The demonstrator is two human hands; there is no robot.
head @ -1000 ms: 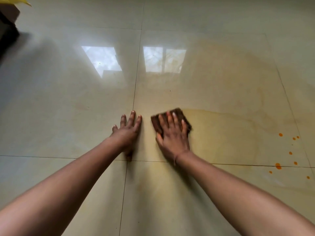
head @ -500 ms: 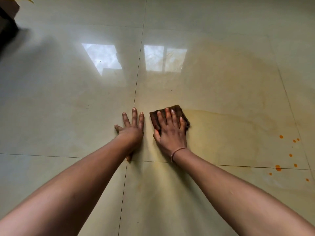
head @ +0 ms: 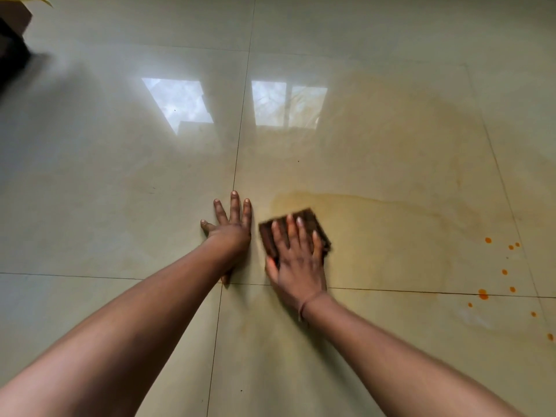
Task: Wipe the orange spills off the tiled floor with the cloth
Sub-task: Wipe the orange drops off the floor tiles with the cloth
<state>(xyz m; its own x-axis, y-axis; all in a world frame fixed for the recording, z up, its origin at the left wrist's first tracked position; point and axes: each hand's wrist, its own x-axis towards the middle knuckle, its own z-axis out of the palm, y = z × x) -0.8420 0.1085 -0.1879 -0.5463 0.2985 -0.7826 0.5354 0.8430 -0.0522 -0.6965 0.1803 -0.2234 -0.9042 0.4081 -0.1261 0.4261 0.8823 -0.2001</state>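
My right hand [head: 296, 260] lies flat with straight fingers on a dark brown folded cloth [head: 313, 219], pressing it against the glossy beige tiled floor [head: 120, 206]. Only the cloth's far and side edges show around the fingers. My left hand [head: 231, 224] rests flat on the floor just left of the cloth, fingers spread, holding nothing. Several small orange drops [head: 483, 294] dot the floor far to the right of the cloth. A pale orange smeared film [head: 391, 230] spreads from the cloth toward the right.
Dark grout lines cross under my hands, one running away from me [head: 240, 130] and one across [head: 421, 291]. A dark object with a yellow piece [head: 12, 31] sits at the far left corner. Window reflections shine on the tiles ahead.
My right hand has slid the cloth back toward me and slightly right, uncovering a smeared patch ahead of it. My left hand stays planted in the same spot.
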